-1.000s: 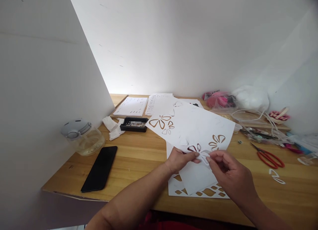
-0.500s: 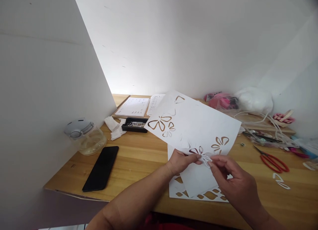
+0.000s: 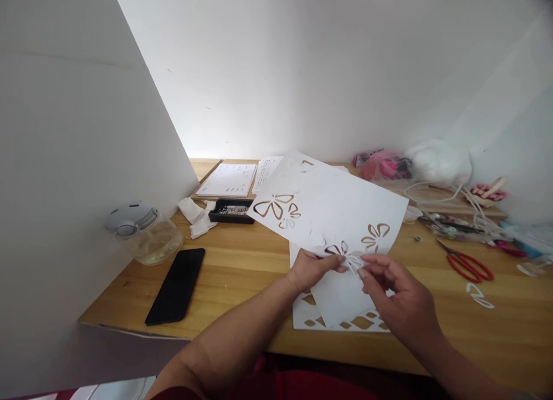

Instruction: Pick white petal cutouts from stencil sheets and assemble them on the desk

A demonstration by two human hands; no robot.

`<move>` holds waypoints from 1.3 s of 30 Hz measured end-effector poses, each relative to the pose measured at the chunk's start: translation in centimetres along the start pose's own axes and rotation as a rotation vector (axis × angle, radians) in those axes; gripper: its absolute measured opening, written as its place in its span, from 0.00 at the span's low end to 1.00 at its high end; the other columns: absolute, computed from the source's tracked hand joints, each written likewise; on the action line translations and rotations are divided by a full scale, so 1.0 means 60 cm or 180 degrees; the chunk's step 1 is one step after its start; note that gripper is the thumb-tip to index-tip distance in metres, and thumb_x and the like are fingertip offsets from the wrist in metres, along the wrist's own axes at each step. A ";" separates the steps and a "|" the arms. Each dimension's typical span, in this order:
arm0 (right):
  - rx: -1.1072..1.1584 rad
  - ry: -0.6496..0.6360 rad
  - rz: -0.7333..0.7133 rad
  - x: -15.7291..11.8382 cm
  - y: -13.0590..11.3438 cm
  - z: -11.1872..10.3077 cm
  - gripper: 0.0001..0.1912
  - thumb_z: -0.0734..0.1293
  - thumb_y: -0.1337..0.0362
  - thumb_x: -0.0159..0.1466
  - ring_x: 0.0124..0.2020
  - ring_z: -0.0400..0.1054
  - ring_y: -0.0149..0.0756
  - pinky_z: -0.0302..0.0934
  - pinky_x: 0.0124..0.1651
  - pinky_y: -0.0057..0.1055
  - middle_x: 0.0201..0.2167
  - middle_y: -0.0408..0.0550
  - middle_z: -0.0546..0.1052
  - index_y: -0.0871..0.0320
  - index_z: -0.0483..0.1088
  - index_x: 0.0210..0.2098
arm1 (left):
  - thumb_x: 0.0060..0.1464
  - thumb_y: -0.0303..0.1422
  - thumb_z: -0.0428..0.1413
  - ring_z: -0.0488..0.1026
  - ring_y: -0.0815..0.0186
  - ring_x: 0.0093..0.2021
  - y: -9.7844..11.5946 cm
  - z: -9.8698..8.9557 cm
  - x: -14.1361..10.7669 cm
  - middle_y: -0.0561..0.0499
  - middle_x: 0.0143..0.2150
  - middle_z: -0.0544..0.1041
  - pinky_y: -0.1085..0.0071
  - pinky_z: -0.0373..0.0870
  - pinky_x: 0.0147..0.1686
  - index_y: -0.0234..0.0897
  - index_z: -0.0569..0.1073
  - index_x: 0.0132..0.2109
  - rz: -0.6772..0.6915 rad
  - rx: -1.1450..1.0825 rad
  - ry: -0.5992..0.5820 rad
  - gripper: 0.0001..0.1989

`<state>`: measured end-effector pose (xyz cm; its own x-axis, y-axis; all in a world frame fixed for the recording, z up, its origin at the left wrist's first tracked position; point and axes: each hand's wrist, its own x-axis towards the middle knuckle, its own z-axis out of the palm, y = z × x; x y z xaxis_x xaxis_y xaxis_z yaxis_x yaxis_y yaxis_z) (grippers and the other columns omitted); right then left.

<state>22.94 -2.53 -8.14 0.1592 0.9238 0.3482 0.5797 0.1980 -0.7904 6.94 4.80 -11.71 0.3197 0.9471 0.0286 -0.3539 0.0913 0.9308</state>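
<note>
The left hand's [image 3: 309,269] fingers pinch the white cut-out sheet [image 3: 334,207] above the bench [image 3: 228,273], the right hand's [image 3: 400,293] fingers its petal [image 3: 354,265], where an uneven tug could tear the thin strips.

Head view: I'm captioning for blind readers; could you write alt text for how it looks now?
The person's left hand grips a white sheet with petal shapes cut through it above a wooden table, while the right hand touches its near edge. Red-handled scissors lie to the right; a black phone and a clear lidded jar sit to the left.
</note>
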 end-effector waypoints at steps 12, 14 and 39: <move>0.0239 -0.0084 0.0070 0.008 -0.003 0.010 0.16 0.70 0.55 0.60 0.26 0.70 0.34 0.66 0.29 0.30 0.31 0.47 0.79 0.56 0.73 0.45 | 0.41 0.39 0.69 0.78 0.63 0.32 -0.008 -0.003 0.003 0.45 0.36 0.81 0.67 0.77 0.35 0.31 0.78 0.36 -0.0033 -0.0115 -0.0002 0.17; -0.0002 0.0021 -0.0058 0.012 -0.004 0.012 0.15 0.70 0.55 0.60 0.25 0.70 0.34 0.66 0.29 0.30 0.29 0.47 0.79 0.56 0.74 0.43 | 0.41 0.39 0.69 0.78 0.63 0.31 -0.006 -0.002 0.002 0.45 0.35 0.81 0.67 0.77 0.35 0.31 0.78 0.35 -0.0062 -0.0062 0.0001 0.17; 0.0175 0.0034 0.0258 0.019 0.012 0.027 0.19 0.71 0.52 0.58 0.24 0.70 0.34 0.68 0.28 0.32 0.33 0.49 0.80 0.56 0.74 0.43 | 0.38 0.41 0.69 0.78 0.63 0.29 0.008 0.006 0.000 0.48 0.31 0.80 0.65 0.79 0.36 0.32 0.77 0.32 -0.0033 0.0027 0.0466 0.18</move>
<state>22.25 -0.83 -9.11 0.2125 0.9340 0.2872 0.5199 0.1407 -0.8425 7.10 4.74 -11.14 0.1916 0.9809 -0.0340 -0.3436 0.0994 0.9338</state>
